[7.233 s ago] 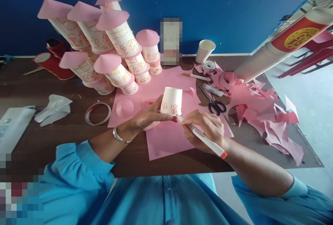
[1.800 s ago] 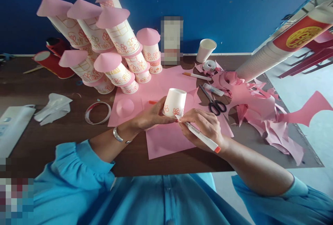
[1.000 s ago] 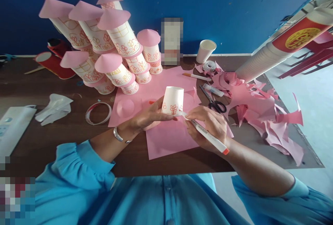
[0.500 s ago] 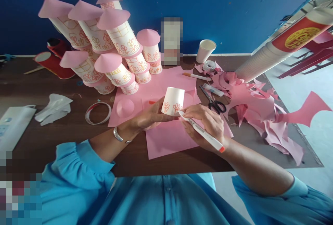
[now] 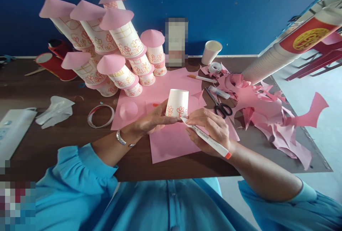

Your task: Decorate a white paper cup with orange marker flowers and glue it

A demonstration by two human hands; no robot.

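Note:
My left hand (image 5: 153, 120) grips an upside-down white paper cup (image 5: 177, 101) at its rim, just above a pink paper sheet (image 5: 173, 142). Orange flowers are drawn along the cup's lower band. My right hand (image 5: 212, 129) holds a white marker with an orange end (image 5: 207, 138), its tip against the cup's lower right side. A small pink paper cone (image 5: 128, 110) lies on the pink sheet to the left of the cup.
Stacked decorated cups with pink cone tops (image 5: 112, 46) lean at the back left. Scissors (image 5: 220, 105), a glue tube (image 5: 218, 92), a second marker (image 5: 201, 78), a tape roll (image 5: 214, 67) and a plain cup (image 5: 211, 52) lie behind. Pink scraps (image 5: 269, 117) cover the right; a tape ring (image 5: 100, 116) lies left.
The cup has been turned a little in my left hand, showing more flowers. The marker tip has stayed at the cup's lower edge. A loose pink scrap at the right flutters up and down.

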